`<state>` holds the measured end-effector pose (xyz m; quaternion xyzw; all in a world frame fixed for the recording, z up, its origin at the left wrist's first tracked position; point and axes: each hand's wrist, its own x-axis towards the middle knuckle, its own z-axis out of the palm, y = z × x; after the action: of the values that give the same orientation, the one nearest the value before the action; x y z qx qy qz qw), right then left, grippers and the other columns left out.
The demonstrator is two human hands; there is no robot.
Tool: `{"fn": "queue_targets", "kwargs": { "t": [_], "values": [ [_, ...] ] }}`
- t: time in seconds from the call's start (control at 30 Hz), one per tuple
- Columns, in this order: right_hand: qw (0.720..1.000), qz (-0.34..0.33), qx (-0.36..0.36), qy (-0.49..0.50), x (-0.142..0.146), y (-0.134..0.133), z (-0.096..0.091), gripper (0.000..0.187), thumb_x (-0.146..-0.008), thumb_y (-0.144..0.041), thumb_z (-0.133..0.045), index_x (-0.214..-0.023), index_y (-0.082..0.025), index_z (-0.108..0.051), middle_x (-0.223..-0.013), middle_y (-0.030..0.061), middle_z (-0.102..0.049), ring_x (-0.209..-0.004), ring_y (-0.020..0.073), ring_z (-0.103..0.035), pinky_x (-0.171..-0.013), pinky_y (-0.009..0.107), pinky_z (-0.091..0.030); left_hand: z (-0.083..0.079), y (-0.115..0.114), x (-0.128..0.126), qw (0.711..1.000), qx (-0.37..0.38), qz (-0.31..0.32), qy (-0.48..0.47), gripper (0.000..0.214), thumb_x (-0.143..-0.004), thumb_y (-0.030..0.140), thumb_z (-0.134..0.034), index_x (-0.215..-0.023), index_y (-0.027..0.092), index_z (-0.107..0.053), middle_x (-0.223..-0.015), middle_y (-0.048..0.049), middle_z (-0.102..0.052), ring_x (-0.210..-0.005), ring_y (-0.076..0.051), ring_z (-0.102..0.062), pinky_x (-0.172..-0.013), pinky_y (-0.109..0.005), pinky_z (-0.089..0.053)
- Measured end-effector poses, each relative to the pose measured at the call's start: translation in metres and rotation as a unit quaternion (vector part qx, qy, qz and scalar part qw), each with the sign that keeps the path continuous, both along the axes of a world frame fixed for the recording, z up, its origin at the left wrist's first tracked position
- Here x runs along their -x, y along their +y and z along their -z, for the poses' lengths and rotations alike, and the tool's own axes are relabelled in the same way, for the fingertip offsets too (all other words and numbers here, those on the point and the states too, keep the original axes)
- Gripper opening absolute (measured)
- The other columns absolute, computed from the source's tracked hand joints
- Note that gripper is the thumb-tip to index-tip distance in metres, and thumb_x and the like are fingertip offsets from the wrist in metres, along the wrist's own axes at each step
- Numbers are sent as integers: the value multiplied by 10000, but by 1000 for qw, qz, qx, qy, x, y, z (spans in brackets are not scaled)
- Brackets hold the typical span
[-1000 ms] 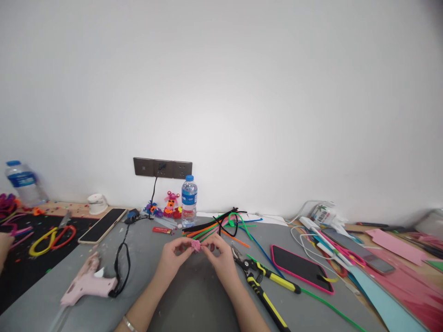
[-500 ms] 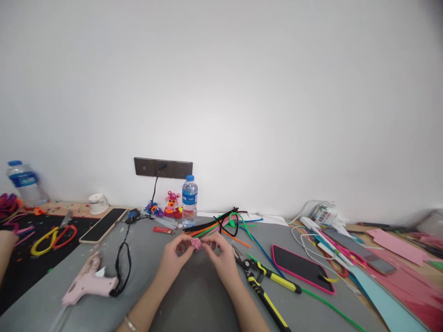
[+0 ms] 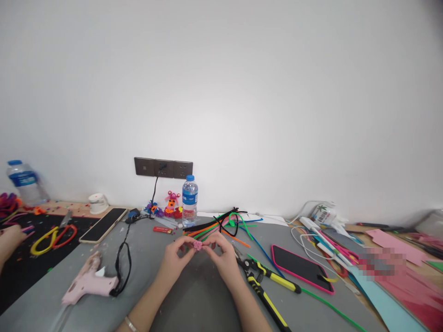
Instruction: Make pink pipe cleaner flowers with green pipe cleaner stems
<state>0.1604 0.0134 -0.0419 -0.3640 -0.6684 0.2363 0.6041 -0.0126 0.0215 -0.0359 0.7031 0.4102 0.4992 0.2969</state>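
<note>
Pink piece (image 3: 197, 246) too small to make out; co-worker's arm (image 3: 4, 255) cut off by left edge

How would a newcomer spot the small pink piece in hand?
Find the dark wall socket panel, then drop past the water bottle to the bundle of coloured stems. Just nearer the camera, the left hand and right hand pinch the pink piece between them. Unlike the larger pink glue gun, it is a tiny, lumpy cluster.

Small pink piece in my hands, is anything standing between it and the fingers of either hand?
Nothing visible does: the left hand and right hand both have fingers at the small pink piece. The pipe cleaners lie beyond and the pliers to the right, neither in between.
</note>
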Motion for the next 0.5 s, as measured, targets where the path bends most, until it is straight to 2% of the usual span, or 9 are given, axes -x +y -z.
{"fn": "queue_targets", "kwargs": {
  "t": [0.5],
  "values": [
    [1000, -16, 12, -16, -2, 0, -2, 121, -824, -277, -676, -725, -213, -705, -699, 32, -654, -662, 172, -561, -579, 267, -430, 2, 2, 5, 998, -47, 15, 27, 132, -776, 178, -640, -805, 219, -762, -776, -29, -773, -725, -191, -678, -610, -248, -478]
  ]
}}
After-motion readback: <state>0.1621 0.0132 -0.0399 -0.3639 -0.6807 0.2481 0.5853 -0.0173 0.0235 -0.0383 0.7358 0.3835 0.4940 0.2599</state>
